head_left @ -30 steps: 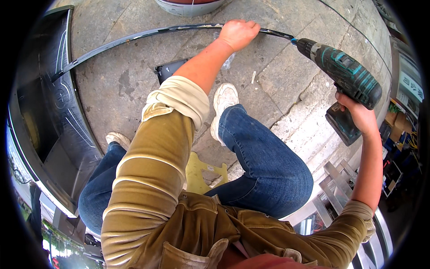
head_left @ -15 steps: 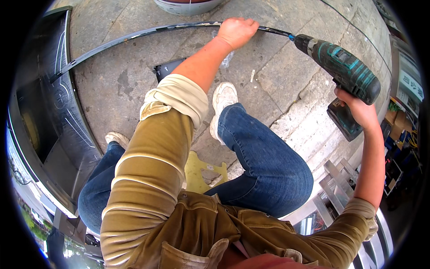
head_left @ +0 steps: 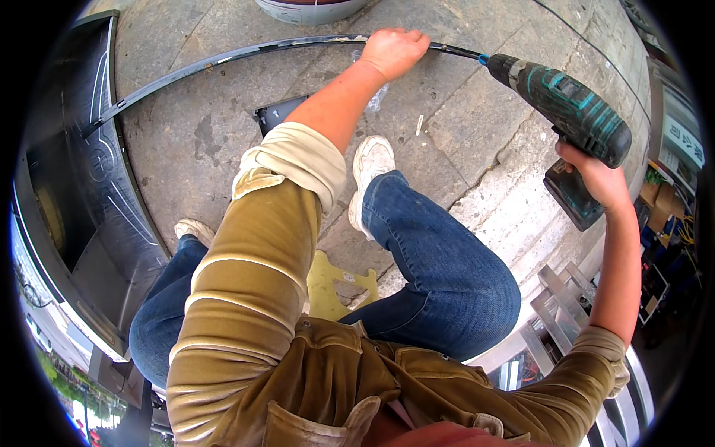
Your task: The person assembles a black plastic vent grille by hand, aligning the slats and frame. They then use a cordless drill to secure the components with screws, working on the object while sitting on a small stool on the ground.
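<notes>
My left hand (head_left: 395, 54) is closed around a long, narrow dark metal strip (head_left: 246, 52) near its right end. The strip stretches left over the paving, and its other end meets the edge of a dark metal cabinet (head_left: 138, 179). On the right, my right hand (head_left: 599, 179) grips the handle of a black and teal cordless drill (head_left: 570, 104). The drill points left, with its blue-tipped bit at the strip's right end. Whether the bit sits in a screw or hole is too small to tell.
Beside my left forearm lies a dark flat panel (head_left: 279, 113) on the floor. A yellow plastic stool (head_left: 331, 287) shows between my legs. A round tub (head_left: 313, 10) stands at the top. Silvery metal bars (head_left: 547, 328) are at lower right, and a dark cable (head_left: 596, 48) crosses the paving.
The drill has shifted very slightly up and left with my right hand. My left hand and the strip hold nearly the same place.
</notes>
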`<state>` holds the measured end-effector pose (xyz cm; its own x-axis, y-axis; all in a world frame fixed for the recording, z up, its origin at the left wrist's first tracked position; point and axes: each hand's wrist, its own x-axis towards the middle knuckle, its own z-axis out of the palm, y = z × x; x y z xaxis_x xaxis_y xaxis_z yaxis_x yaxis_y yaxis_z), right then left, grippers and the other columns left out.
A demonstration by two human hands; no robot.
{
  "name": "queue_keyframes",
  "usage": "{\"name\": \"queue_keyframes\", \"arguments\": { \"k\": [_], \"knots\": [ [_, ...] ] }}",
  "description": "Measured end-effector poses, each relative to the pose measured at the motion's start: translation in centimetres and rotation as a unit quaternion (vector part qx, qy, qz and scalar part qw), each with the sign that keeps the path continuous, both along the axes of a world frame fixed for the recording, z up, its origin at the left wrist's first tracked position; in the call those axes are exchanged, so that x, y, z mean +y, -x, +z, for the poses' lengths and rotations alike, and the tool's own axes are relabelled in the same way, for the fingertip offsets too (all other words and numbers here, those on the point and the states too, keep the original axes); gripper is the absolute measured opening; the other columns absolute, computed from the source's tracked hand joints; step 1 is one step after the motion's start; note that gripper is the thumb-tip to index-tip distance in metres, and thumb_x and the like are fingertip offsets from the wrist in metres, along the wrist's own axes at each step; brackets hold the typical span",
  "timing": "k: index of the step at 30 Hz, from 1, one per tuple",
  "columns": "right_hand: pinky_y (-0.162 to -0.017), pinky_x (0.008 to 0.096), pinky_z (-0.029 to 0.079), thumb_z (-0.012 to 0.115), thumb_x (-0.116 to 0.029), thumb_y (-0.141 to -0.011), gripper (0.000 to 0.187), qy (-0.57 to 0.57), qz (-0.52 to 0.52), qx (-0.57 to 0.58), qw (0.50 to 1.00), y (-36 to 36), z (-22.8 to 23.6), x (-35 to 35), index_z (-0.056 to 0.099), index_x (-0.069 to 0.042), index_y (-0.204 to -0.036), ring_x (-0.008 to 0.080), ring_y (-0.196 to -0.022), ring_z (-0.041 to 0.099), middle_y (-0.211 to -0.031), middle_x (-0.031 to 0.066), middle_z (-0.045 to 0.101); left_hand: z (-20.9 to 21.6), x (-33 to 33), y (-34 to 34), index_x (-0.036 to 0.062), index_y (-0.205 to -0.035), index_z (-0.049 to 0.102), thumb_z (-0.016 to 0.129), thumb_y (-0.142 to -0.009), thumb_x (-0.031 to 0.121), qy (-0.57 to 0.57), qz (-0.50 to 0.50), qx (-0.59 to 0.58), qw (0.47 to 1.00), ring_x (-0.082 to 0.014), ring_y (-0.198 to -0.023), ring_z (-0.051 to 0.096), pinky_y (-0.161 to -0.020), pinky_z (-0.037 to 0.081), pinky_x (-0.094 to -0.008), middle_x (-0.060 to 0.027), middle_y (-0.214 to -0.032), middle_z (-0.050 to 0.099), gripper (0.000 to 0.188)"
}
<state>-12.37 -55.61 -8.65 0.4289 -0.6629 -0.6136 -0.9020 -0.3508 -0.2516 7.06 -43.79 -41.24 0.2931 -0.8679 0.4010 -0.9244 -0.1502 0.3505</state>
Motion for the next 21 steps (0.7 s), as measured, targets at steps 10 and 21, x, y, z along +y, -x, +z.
{"name": "queue_keyframes", "arguments": {
  "k": [10, 21],
  "knots": [
    [-0.06, 0.0283, 0.045, 0.068, -0.008, -0.083, 0.009, 0.012, -0.007, -0.005, 1.0, -0.1, 0.0, 0.4, 0.064, -0.004, -0.089, 0.0091, -0.062, 0.052, -0.071, -0.0008, 0.058, 0.2, 0.2, 0.0, 0.0153, -0.092, 0.059, 0.062, -0.084, 0.022, -0.003, -0.002, -0.003, 1.0, -0.022, -0.077, 0.066, -0.063, 0.055, -0.0359, 0.0002, -0.083, 0.064, 0.011],
    [-0.061, 0.0258, 0.043, 0.069, -0.007, -0.082, 0.011, -0.012, -0.019, -0.066, 0.998, 2.7, -1.5, -0.6, 0.065, -0.003, -0.092, 0.0093, -0.064, 0.052, -0.074, -0.0011, 0.058, 0.3, 0.0, -0.3, 0.0144, -0.091, 0.059, 0.062, -0.084, 0.024, -0.018, 0.001, 0.004, 1.0, -0.0224, -0.079, 0.066, -0.063, 0.055, -0.036, 0.0, -0.082, 0.063, 0.012]
  ]
}}
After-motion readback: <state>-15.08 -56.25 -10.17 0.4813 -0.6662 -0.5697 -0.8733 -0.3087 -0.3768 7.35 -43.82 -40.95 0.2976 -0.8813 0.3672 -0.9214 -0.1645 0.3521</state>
